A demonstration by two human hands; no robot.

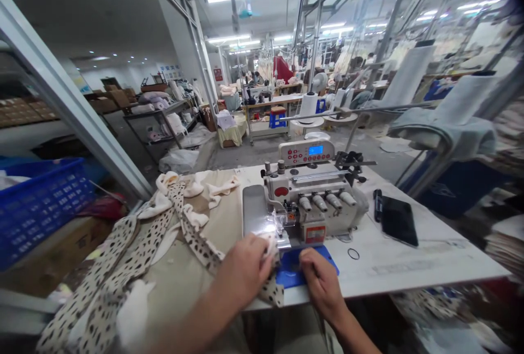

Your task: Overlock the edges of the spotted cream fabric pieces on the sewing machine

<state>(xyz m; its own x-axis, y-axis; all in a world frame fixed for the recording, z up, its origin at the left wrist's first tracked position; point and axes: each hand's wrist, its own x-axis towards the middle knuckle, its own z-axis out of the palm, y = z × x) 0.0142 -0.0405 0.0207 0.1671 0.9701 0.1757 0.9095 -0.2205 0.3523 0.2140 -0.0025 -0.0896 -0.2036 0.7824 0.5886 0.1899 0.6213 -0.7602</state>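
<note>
A cream fabric with dark leopard-style spots (100,299) is gathered at the front of a white overlock sewing machine (315,201), with one edge brought up just beside the presser foot (that spot is partly washed out by the glare of the machine's lamp). A narrow pinch of the cloth is held by the left hand (241,269), its fingers bunched on a pale fold beside the foot. The right hand (321,283) is laid on a blue plastic plate (290,272) at the front of the machine, with the fingers curled downward; whether anything is gripped there cannot be told.

The rest of the fabric is spread across a beige surface (213,223) to the left of the machine, with pale ruffled bands (184,190) lying among the spotted strips, and part of it is draped toward the person's lap. On the white table (434,267) to the right of the machine, a black smartphone (399,220) is laid beside a small black object (377,205), and a thin black ring (353,253) is lying near the blue plate. A blue plastic crate (41,207) is seen at the far left, above a cardboard box (57,250). Beyond the table, a workshop is seen, with metal shelves (159,119) holding pale bundles, further sewing tables and a blue stool (277,118).
</note>
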